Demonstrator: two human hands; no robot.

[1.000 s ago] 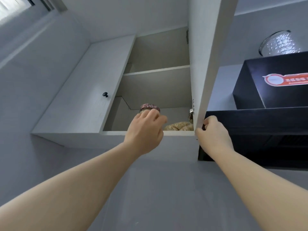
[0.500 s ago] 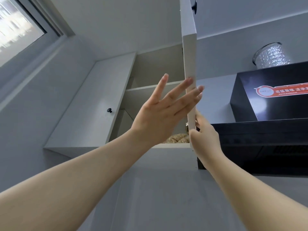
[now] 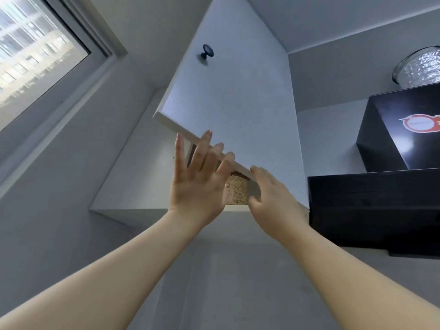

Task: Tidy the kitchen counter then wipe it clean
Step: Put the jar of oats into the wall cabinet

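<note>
I look up at a white wall cupboard. Its right door, with a black knob, is swung most of the way toward the opening. My left hand is raised with straight, spread fingers, and the fingertips touch the door's bottom edge. My right hand rests with straight fingers against the same edge near the lower right corner. A clear jar of pale grains with a dark lid stands on the lower shelf, seen in the gap between my hands. The rest of the cupboard's inside is hidden.
The cupboard's left door hangs closed. A black range hood juts out at the right, with a silver duct above it. A window fills the upper left. Grey wall lies below the cupboard.
The right door has swung left across the opening, hiding the shelves. My left hand let go of the jar, opened, and now meets the door edge; my right hand slid along that edge.
</note>
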